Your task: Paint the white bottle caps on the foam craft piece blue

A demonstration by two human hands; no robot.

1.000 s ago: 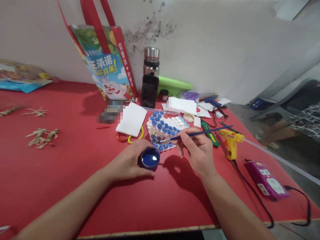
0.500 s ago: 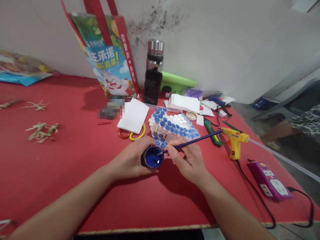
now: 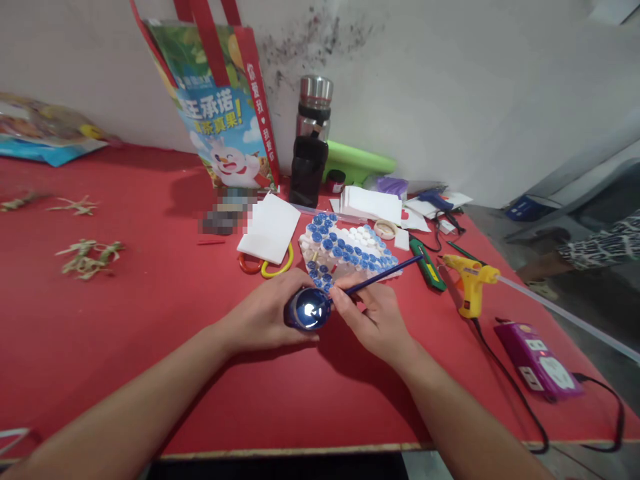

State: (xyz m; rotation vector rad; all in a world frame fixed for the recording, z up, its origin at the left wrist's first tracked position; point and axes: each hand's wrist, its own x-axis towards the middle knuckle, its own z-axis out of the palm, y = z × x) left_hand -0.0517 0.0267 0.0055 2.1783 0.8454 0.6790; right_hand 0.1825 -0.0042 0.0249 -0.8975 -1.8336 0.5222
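Observation:
My left hand [image 3: 273, 308] is wrapped round a small jar of blue paint [image 3: 308, 309], whose shiny surface catches the light. Between the thumb and fingers of my right hand [image 3: 373, 317] is a paintbrush [image 3: 385, 272] with a dark blue handle, slanting up to the right. The brush's tip is at the jar's right rim; its bristles are hard to make out. Just beyond my hands lies a white craft piece [image 3: 350, 247] covered with small round discs, several painted dark or light blue and some white at the top.
Scissors [image 3: 277, 264] lie under white sheets [image 3: 270, 228] at left. On the right are a green utility knife [image 3: 428, 264], a yellow glue gun [image 3: 470, 283] and a purple power box [image 3: 539, 360]. Behind stand a bottle [image 3: 309, 143] and a bag [image 3: 220, 113]. A person's leg [image 3: 555, 263] shows at right.
The brush has drawn back from inside the jar to its right rim, and its handle end has shifted left. The paint surface now reflects more light. My left hand keeps its hold.

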